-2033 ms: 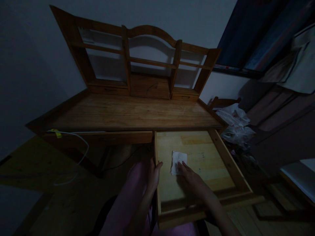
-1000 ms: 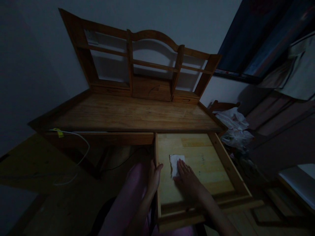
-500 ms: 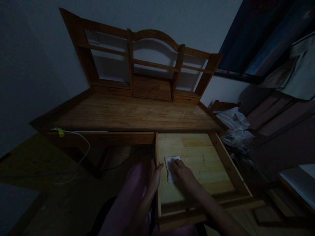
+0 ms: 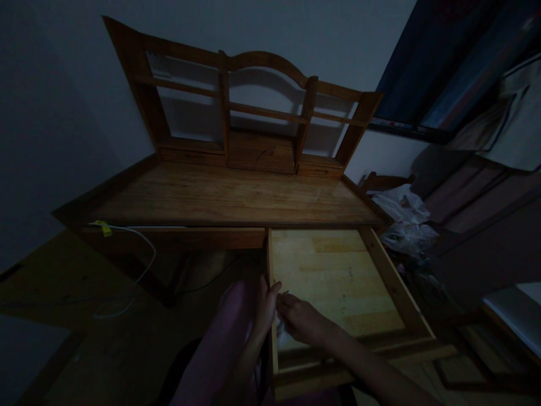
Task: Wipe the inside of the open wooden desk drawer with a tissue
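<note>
An open wooden drawer (image 4: 380, 265) juts out from under the right half of the desk (image 4: 228, 194). My left hand (image 4: 265, 304) rests on the drawer's left wall, thumb over the rim, fingers outside. My right hand (image 4: 298, 320) lies inside the drawer at its near left corner, fingers pressed down on a white cloth (image 4: 284, 337). Only a small pale patch of the cloth shows under the hand. The scene is very dim.
A wooden hutch (image 4: 253, 113) with bare shelves stands at the back of the desk. A white cable (image 4: 141, 248) with a yellow tag hangs from the desk's left front. Plastic bags (image 4: 403, 217) lie on a chair to the right. My pink-clad leg (image 4: 220, 344) is below.
My right hand slid the white cloth from the middle of the drawer floor leftward and toward me, into the near left corner. My left hand stayed on the drawer's side.
</note>
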`<state>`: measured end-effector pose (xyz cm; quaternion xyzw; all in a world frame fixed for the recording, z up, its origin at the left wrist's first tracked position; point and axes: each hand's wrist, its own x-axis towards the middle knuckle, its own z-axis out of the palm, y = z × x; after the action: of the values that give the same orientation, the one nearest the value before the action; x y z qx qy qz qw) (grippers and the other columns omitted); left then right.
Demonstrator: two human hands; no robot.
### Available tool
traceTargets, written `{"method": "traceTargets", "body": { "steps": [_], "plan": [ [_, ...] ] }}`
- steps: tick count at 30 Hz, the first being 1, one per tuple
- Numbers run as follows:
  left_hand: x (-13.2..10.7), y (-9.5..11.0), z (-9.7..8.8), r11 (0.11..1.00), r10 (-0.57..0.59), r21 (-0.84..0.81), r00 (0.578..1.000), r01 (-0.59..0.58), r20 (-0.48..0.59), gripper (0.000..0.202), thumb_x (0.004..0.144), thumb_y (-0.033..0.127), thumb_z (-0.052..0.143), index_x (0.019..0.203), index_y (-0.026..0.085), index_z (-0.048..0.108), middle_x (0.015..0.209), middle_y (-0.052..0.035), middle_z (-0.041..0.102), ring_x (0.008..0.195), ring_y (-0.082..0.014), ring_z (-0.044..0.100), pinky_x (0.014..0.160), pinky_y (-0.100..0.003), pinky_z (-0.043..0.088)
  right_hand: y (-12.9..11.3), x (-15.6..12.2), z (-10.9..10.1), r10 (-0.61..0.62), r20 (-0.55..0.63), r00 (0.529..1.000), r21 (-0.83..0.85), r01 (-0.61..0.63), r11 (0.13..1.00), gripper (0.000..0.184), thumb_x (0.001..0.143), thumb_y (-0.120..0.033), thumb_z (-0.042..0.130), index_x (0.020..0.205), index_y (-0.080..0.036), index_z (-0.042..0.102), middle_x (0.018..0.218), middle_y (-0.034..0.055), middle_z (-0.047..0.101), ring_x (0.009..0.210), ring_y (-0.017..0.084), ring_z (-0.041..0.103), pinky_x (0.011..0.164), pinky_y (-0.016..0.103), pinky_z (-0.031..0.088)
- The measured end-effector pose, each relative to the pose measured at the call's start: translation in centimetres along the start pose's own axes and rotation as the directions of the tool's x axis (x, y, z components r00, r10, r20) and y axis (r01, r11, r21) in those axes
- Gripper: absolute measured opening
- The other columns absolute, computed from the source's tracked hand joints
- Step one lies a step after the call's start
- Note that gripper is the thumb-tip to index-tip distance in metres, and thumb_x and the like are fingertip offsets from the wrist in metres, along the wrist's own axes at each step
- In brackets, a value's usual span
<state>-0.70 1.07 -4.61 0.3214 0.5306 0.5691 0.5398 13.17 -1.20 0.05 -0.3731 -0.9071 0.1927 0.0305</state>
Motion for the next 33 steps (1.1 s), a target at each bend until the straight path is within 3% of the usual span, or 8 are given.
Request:
{"method": "traceTargets", "body": {
  "steps": [3,6,11,17,20,24,29,33],
  "plan": [
    [0.0,0.2,0.0,1.000,-0.023,-0.006,1.000,0.023,0.001,0.045,0.078,0.031,0.066,0.121,0.020,0.055,0.121,-0.0119,0.069,0.114,-0.0268,0.065,0.099,-0.038,0.049,2.5,-1.0,-1.1,0.086,-0.026,0.996,-0.007,-0.086,0.996,0.038,0.083,-0.011,0.054,0.119,-0.018,0.060,0.129,0.0129,0.061,0.121,0.023,0.055,0.100,0.034,0.046],
    [-0.2,0.6,-0.1,0.998,-0.063,-0.018,0.998,0.063,-0.002,0.042,0.077,0.033,0.067,0.117,0.021,0.057,0.124,-0.0124,0.068,0.119,-0.0283,0.063,0.101,-0.039,0.048,7.2,-2.5,-2.6,0.247,-0.090,0.965,-0.030,-0.251,0.968,0.039,0.082,-0.013,0.058,0.121,-0.018,0.059,0.131,0.0135,0.060,0.120,0.024,0.056,0.099,0.034,0.046],
    [-0.5,1.4,-0.1,0.991,-0.124,-0.043,0.992,0.125,0.022,0.043,0.076,0.032,0.069,0.116,0.023,0.058,0.117,-0.0128,0.072,0.114,-0.0319,0.066,0.094,-0.041,0.052,15.7,-6.9,-4.7,0.546,-0.181,0.818,-0.184,-0.574,0.798,0.050,0.078,-0.010,0.060,0.128,-0.012,0.056,0.124,0.0181,0.063,0.110,0.025,0.061,0.093,0.033,0.046],
    [-0.6,1.6,0.1,0.992,-0.114,-0.048,0.993,0.115,0.012,0.048,0.077,0.033,0.069,0.121,0.023,0.056,0.116,-0.0115,0.072,0.116,-0.0309,0.065,0.098,-0.042,0.051,21.0,-13.9,-5.3,0.636,-0.269,0.723,-0.328,-0.690,0.645,0.037,0.085,-0.006,0.051,0.121,-0.009,0.058,0.114,0.0223,0.065,0.107,0.029,0.062,0.086,0.036,0.047],
    [-0.4,1.4,0.1,0.996,-0.076,-0.037,0.997,0.076,0.006,0.049,0.076,0.031,0.069,0.121,0.021,0.056,0.119,-0.0113,0.071,0.120,-0.0292,0.063,0.102,-0.041,0.049,21.9,-16.4,-4.8,0.631,-0.301,0.715,-0.447,-0.690,0.569,0.032,0.091,-0.008,0.044,0.119,-0.012,0.059,0.116,0.0244,0.064,0.108,0.032,0.061,0.080,0.036,0.050],
    [-0.3,1.0,0.0,0.998,-0.061,-0.034,0.998,0.061,-0.002,0.048,0.075,0.030,0.070,0.120,0.022,0.057,0.121,-0.0111,0.070,0.121,-0.0297,0.063,0.104,-0.042,0.048,21.1,-17.3,-4.4,0.615,-0.307,0.727,-0.434,-0.681,0.589,0.030,0.088,-0.010,0.049,0.116,-0.014,0.059,0.115,0.0255,0.064,0.107,0.034,0.061,0.080,0.039,0.051],
    [-0.2,0.8,-0.1,0.997,-0.061,-0.043,0.998,0.061,0.008,0.045,0.077,0.031,0.068,0.120,0.021,0.058,0.126,-0.0112,0.068,0.122,-0.0292,0.062,0.103,-0.041,0.048,18.9,-15.0,-4.6,0.658,-0.258,0.708,-0.208,-0.705,0.678,0.025,0.085,-0.015,0.052,0.108,-0.010,0.062,0.105,0.0253,0.067,0.092,0.031,0.065,0.082,0.039,0.048],
    [-0.2,0.7,-0.1,0.998,-0.054,-0.031,0.998,0.055,0.024,0.044,0.079,0.033,0.067,0.121,0.021,0.058,0.129,-0.0117,0.067,0.118,-0.0281,0.064,0.102,-0.040,0.048,17.3,-11.8,-4.0,0.620,-0.223,0.752,-0.113,-0.652,0.750,0.021,0.083,-0.016,0.052,0.100,-0.014,0.063,0.101,0.0146,0.069,0.090,0.022,0.065,0.081,0.030,0.046]
  ]
}}
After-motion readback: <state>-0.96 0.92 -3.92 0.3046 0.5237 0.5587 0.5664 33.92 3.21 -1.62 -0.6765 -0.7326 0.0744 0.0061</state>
